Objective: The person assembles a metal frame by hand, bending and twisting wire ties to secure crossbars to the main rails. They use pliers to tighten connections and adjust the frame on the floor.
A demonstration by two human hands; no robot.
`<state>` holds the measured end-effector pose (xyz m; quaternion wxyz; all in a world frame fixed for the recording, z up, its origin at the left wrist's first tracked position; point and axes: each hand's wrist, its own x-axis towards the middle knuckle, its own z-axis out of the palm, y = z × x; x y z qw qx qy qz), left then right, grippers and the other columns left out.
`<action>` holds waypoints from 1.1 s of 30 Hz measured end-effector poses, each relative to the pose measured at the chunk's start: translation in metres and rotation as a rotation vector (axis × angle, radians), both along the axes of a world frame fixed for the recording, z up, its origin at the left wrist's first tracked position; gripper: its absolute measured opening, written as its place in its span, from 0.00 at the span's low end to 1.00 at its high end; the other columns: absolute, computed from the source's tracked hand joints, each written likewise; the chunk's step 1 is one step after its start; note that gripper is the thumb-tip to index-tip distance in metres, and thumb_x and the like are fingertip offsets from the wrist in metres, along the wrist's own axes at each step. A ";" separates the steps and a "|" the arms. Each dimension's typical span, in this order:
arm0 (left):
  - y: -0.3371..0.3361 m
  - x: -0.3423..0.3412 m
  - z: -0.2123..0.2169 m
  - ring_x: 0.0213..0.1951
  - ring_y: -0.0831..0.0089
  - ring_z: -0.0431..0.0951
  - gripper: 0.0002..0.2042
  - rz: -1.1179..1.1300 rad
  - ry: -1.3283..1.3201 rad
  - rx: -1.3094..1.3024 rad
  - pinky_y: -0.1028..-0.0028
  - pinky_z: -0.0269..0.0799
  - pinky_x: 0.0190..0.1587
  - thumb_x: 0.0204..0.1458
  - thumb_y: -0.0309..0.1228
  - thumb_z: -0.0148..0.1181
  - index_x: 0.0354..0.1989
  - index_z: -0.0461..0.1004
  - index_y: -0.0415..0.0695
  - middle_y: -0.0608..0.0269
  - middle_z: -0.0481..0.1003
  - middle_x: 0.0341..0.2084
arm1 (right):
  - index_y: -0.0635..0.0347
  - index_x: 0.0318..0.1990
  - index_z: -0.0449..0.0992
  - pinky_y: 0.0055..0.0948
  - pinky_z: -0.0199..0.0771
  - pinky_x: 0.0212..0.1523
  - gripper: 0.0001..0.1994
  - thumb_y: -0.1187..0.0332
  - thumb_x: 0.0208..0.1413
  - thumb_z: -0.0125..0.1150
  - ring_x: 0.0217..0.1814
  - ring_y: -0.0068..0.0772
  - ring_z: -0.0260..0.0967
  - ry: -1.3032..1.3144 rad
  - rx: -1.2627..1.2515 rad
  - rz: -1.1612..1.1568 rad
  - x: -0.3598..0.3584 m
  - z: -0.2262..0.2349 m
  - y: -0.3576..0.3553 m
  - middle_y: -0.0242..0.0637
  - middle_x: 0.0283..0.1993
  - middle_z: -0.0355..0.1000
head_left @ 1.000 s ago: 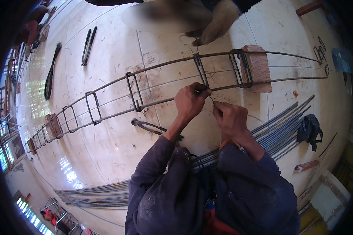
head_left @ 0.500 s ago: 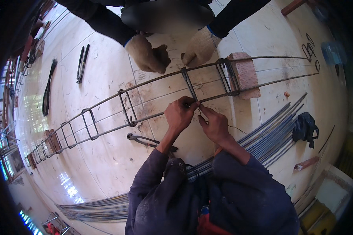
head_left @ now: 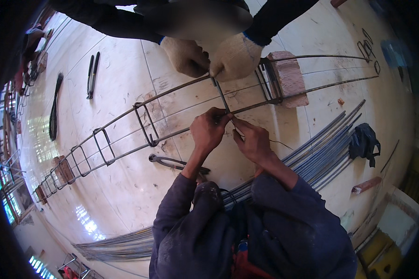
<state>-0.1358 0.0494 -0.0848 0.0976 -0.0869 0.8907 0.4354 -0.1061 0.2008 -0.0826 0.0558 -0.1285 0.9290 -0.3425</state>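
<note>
A long frame of two steel reinforcing bars (head_left: 172,135) with square stirrups runs across the floor before me. My left hand (head_left: 208,130) is closed at the near bar, its fingertips pinching the corner of a stirrup (head_left: 220,94). Right beside it, my right hand (head_left: 255,143) pinches a thin tie wire (head_left: 281,144), whose loose tail sticks out to the right. The wire's end at the joint is hidden by my fingers. Opposite me, a co-worker's two gloved hands (head_left: 235,58) meet at the far bar, over the same stirrup's other end.
A pinkish block (head_left: 288,80) props the frame at right; smaller blocks (head_left: 63,169) support its left end. Pincers (head_left: 172,162) lie near my left forearm. Beyond the frame lie another long-handled tool (head_left: 92,76) and a wire bundle (head_left: 56,107). Loose rods (head_left: 312,151) and a black bag (head_left: 364,143) lie right.
The co-worker's gloved hands have come together at the far bar. My hands stay at the same joint with little movement. The whole view has shifted slightly.
</note>
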 end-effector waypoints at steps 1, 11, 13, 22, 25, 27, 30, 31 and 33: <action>0.000 0.000 0.002 0.28 0.62 0.79 0.14 0.001 -0.007 -0.005 0.69 0.71 0.31 0.45 0.44 0.61 0.31 0.79 0.47 0.60 0.79 0.25 | 0.59 0.52 0.70 0.40 0.73 0.32 0.20 0.68 0.49 0.56 0.32 0.46 0.73 -0.010 0.000 0.002 0.000 0.000 0.000 0.42 0.40 0.74; 0.000 -0.004 0.001 0.23 0.67 0.78 0.15 -0.023 -0.049 -0.022 0.70 0.71 0.28 0.45 0.45 0.61 0.31 0.80 0.46 0.59 0.79 0.24 | 0.54 0.38 0.77 0.34 0.71 0.28 0.12 0.68 0.43 0.60 0.27 0.36 0.71 0.217 0.265 0.233 -0.012 0.024 0.011 0.32 0.25 0.70; -0.003 -0.007 0.004 0.20 0.68 0.77 0.15 -0.031 -0.111 -0.008 0.71 0.70 0.27 0.44 0.46 0.61 0.30 0.80 0.47 0.60 0.78 0.22 | 0.55 0.33 0.77 0.35 0.71 0.32 0.10 0.67 0.40 0.59 0.31 0.35 0.71 0.332 0.287 0.381 -0.032 0.035 0.019 0.33 0.26 0.71; -0.012 -0.016 0.010 0.29 0.64 0.78 0.14 -0.076 -0.232 0.064 0.68 0.70 0.33 0.42 0.47 0.62 0.30 0.81 0.51 0.63 0.79 0.24 | 0.53 0.30 0.75 0.32 0.65 0.36 0.06 0.68 0.42 0.61 0.34 0.33 0.68 0.455 0.086 0.597 -0.113 0.015 0.034 0.29 0.26 0.68; -0.012 -0.014 0.010 0.29 0.64 0.78 0.15 -0.067 -0.225 0.071 0.67 0.70 0.34 0.42 0.47 0.62 0.31 0.81 0.51 0.63 0.79 0.25 | 0.52 0.28 0.75 0.32 0.66 0.37 0.04 0.66 0.45 0.60 0.35 0.34 0.68 0.386 0.058 0.595 -0.118 0.010 0.033 0.31 0.28 0.69; -0.012 -0.013 0.009 0.29 0.64 0.78 0.15 -0.069 -0.224 0.070 0.67 0.70 0.33 0.42 0.48 0.62 0.31 0.81 0.51 0.63 0.79 0.25 | 0.53 0.29 0.76 0.34 0.67 0.36 0.06 0.64 0.46 0.60 0.35 0.37 0.69 0.328 0.009 0.555 -0.121 0.003 0.037 0.33 0.28 0.70; -0.012 -0.014 0.004 0.30 0.64 0.78 0.15 -0.094 -0.207 0.050 0.67 0.70 0.33 0.43 0.48 0.62 0.31 0.80 0.51 0.63 0.79 0.25 | 0.54 0.31 0.78 0.37 0.68 0.36 0.08 0.61 0.46 0.60 0.35 0.41 0.70 0.143 0.001 0.509 -0.125 -0.003 0.034 0.36 0.28 0.72; -0.012 -0.014 0.004 0.30 0.63 0.78 0.15 -0.102 -0.183 0.037 0.67 0.70 0.33 0.43 0.48 0.62 0.30 0.80 0.51 0.63 0.79 0.24 | 0.54 0.31 0.78 0.38 0.68 0.36 0.09 0.61 0.46 0.60 0.35 0.43 0.71 0.066 0.013 0.495 -0.126 -0.003 0.032 0.37 0.28 0.72; -0.009 -0.012 0.005 0.30 0.63 0.78 0.15 -0.109 -0.150 -0.008 0.67 0.70 0.32 0.43 0.48 0.62 0.30 0.80 0.51 0.63 0.79 0.24 | 0.54 0.33 0.79 0.40 0.69 0.37 0.10 0.61 0.45 0.61 0.34 0.44 0.71 0.024 0.101 0.462 -0.123 -0.012 0.024 0.39 0.27 0.72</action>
